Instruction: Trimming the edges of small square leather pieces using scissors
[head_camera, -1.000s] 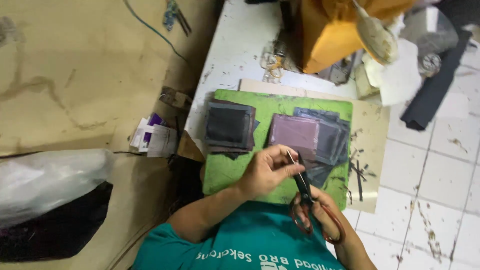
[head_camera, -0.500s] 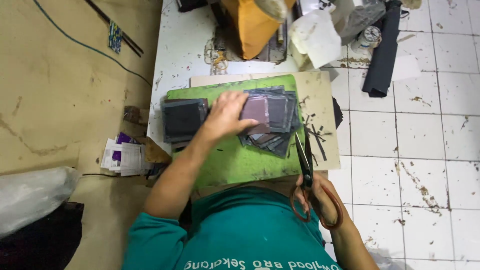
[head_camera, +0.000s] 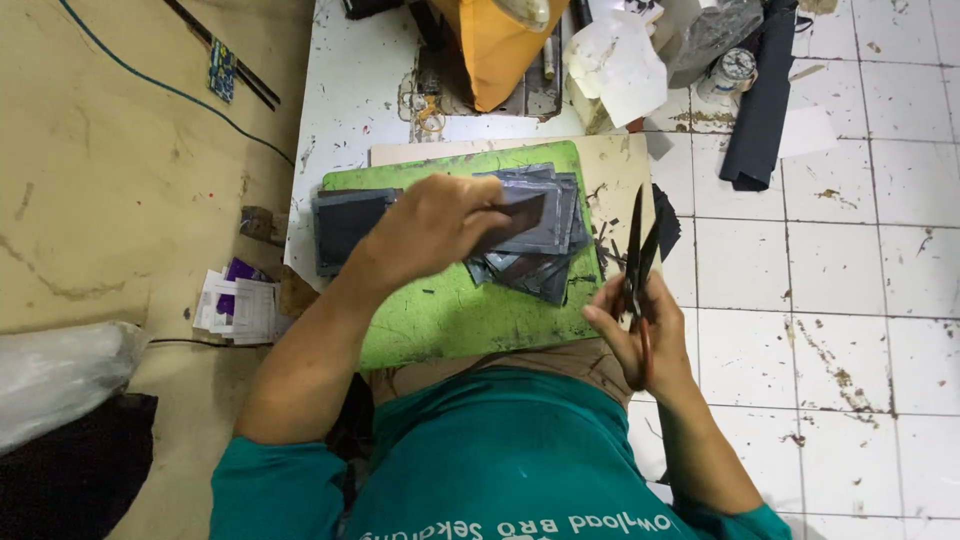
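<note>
Head view, the only 1: against the picture from half a second ago, the left hand (head_camera: 430, 228) has come up off the fanned pile of dark sheets (head_camera: 535, 262) and now has 1 dark sheet (head_camera: 515, 215) pinched at its fingertips, lifted just above the pile. A second ago that hand was beside the scissors near the body; it has since gone to the pile and taken a piece. So a fresh sheet is picked out, while the rest of the pile stays on the green cutting mat (head_camera: 460, 315).

The left hand is curled narrow, fingers closed on the sheet's near edge. The right hand (head_camera: 640, 335) is wrapped around the handles of the scissors (head_camera: 636, 265), at the right edge of the mat, blades upright and parted a little, touching nothing. It has barely moved.

A second, squared stack of dark sheets (head_camera: 345, 228) sits at the mat's left end, under the left wrist. The mat rests on a pale board on the white bench (head_camera: 345, 110), with an orange bag (head_camera: 500, 45) beyond the mat.
</note>
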